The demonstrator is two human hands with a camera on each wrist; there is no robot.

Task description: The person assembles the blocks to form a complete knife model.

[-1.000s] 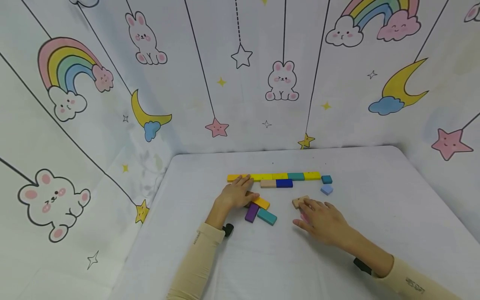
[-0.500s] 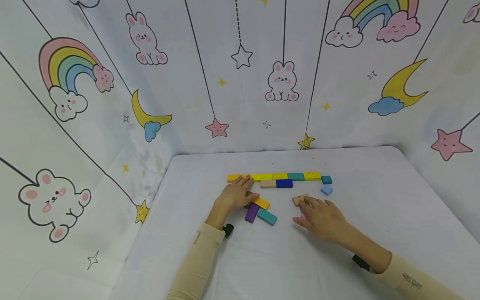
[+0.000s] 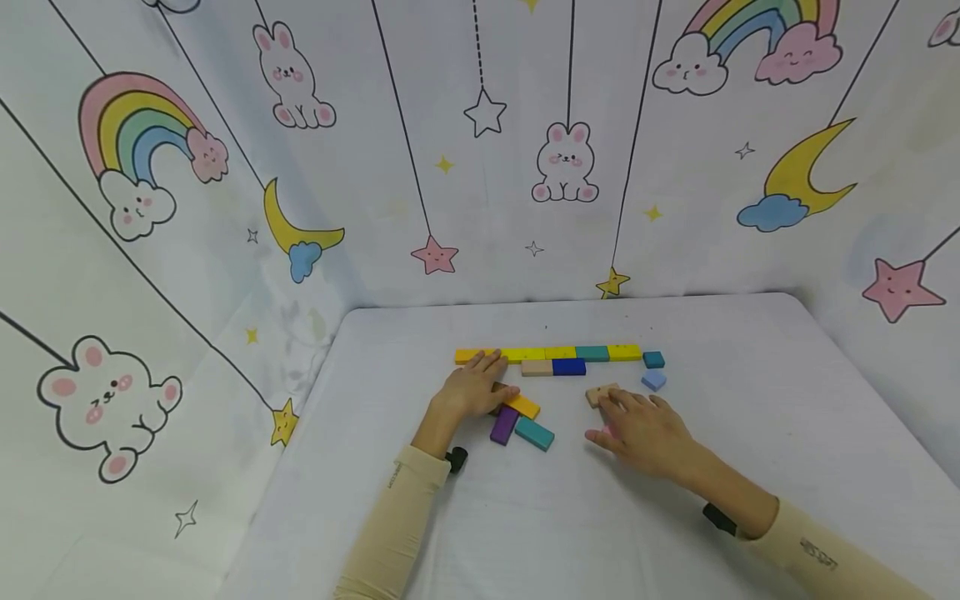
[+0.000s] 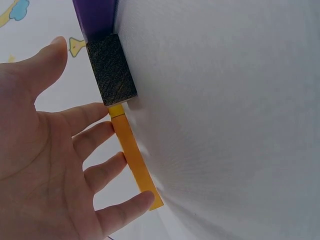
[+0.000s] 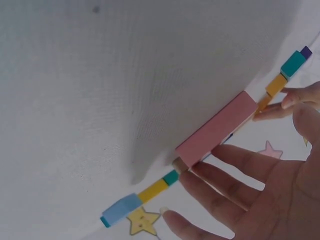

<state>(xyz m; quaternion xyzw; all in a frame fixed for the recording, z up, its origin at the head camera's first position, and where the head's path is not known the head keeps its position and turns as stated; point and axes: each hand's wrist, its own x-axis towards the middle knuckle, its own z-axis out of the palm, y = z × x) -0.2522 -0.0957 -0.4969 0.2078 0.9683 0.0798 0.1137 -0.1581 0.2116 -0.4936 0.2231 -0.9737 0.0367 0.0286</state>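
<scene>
My left hand (image 3: 472,393) lies over the left part of a long row of flat blocks. Its spread fingertips touch the orange block (image 4: 137,155) there, and the thumb passes over a dark block (image 4: 111,70). Beside that thumb lie a yellow-orange block (image 3: 527,406), a purple block (image 3: 503,426) and a teal block (image 3: 535,434). My right hand (image 3: 647,435) hovers low with loosely extended fingers over a pink block (image 5: 217,129), mostly hidden by the hand in the head view. Its fingertips meet a light wooden block (image 3: 597,396) just beyond.
The row continues right with yellow blocks (image 3: 525,354) and a teal one (image 3: 592,353). In front of it sit a beige block (image 3: 536,367) and a dark blue block (image 3: 568,367). A small teal block (image 3: 653,359) and a light blue pentagonal block (image 3: 654,380) lie at the right end.
My right hand has shifted slightly away from me, and the light wooden block under its fingertips has moved slightly the same way. The left hand stays in place.
</scene>
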